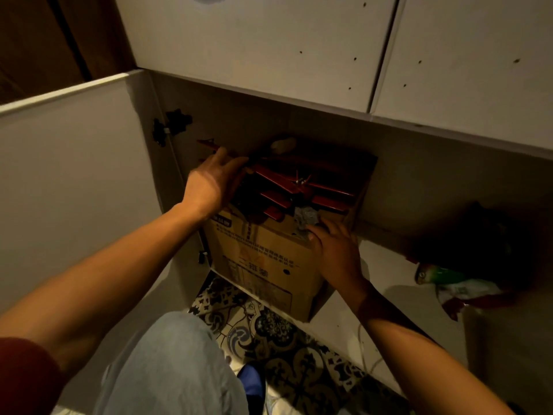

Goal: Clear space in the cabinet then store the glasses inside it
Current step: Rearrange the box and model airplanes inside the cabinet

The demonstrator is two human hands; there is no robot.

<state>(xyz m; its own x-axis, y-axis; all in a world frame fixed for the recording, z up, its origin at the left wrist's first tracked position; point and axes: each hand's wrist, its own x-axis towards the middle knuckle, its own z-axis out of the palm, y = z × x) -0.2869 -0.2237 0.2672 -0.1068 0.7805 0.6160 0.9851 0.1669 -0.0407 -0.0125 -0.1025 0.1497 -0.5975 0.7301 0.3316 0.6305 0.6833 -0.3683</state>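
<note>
A brown cardboard box [263,259] stands in the open low cabinet [419,181], jutting out over the front edge. On top of it lies a red model plane [287,187] with several wings. My left hand [212,184] lies with spread fingers against the box's upper left edge, beside the plane's wing. My right hand [335,244] rests flat on the box's right top corner, fingers straight, near a crumpled grey wad [305,217]. No glasses are in view.
The white cabinet door [74,175] stands open at the left. A green and white packet with a parrot picture [449,283] lies on the cabinet floor at the right, under a dark object [478,232]. Patterned floor tiles [284,339] and my knee [173,363] are below.
</note>
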